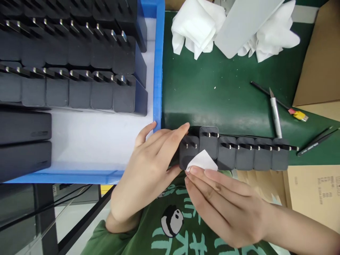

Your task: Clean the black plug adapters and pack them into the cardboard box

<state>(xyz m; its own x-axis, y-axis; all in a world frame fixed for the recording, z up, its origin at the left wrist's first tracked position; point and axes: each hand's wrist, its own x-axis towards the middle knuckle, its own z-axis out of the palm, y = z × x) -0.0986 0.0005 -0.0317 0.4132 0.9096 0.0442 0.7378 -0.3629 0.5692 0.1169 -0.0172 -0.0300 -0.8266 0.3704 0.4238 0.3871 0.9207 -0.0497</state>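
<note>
Black plug-in power adapters stand in a row along the bench edge, metal prongs facing up. At the row's left end, my left hand (151,166) has its thumb and index finger closed around the sides of the end power adapter (188,152). The neighbouring adapter (209,146) sits slightly farther back than the others. My right hand (225,209) pinches a small white wipe (203,161) against the near edge of these two adapters. Part of the end adapter is hidden behind the wipe and my fingers.
At left, a blue-rimmed tray (158,71) holds rows of similar adapters. Crumpled white cloths (198,26) lie at the back beside a grey panel (247,26). A craft knife (275,115), a USB cable (299,114) and black tweezers (317,141) lie right, near cardboard (321,63).
</note>
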